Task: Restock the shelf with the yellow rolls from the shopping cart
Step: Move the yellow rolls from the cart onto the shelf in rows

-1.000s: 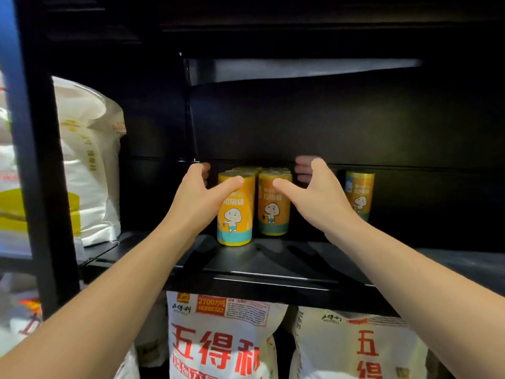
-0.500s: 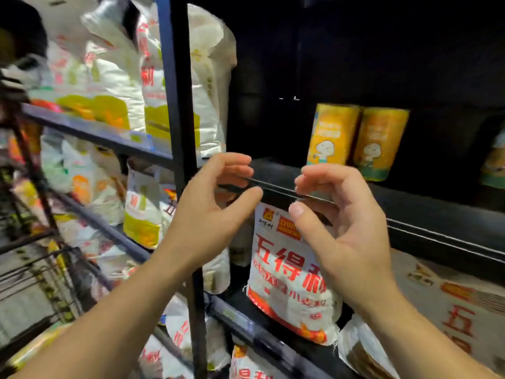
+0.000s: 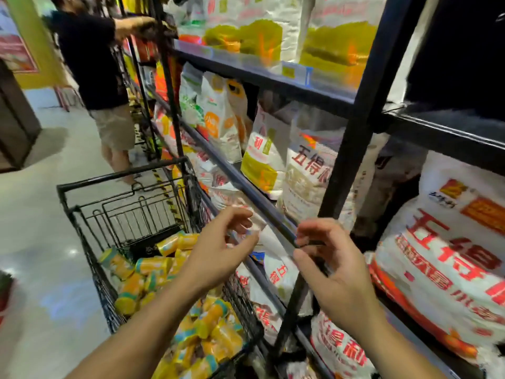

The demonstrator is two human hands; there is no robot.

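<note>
Several yellow rolls (image 3: 153, 272) with teal ends lie heaped in a black wire shopping cart (image 3: 82, 214) at the lower left. My left hand (image 3: 218, 250) hovers over the cart's right side, fingers loosely curled and holding nothing. My right hand (image 3: 328, 266) floats in front of a black shelf upright (image 3: 352, 138), fingers apart and empty. The dark shelf (image 3: 448, 127) at the upper right is only partly in view, and the rolls standing on it are out of frame.
White flour bags (image 3: 306, 170) with red print fill the lower shelves to the right. Another person (image 3: 95, 64) in a dark shirt stands at the shelving beyond the cart. Pale floor (image 3: 35, 214) stretches along the left.
My view has swung left and down from the dark shelf with the standing rolls to the cart. Both hands have drawn back from the shelf, empty, and now hang over the cart's edge.
</note>
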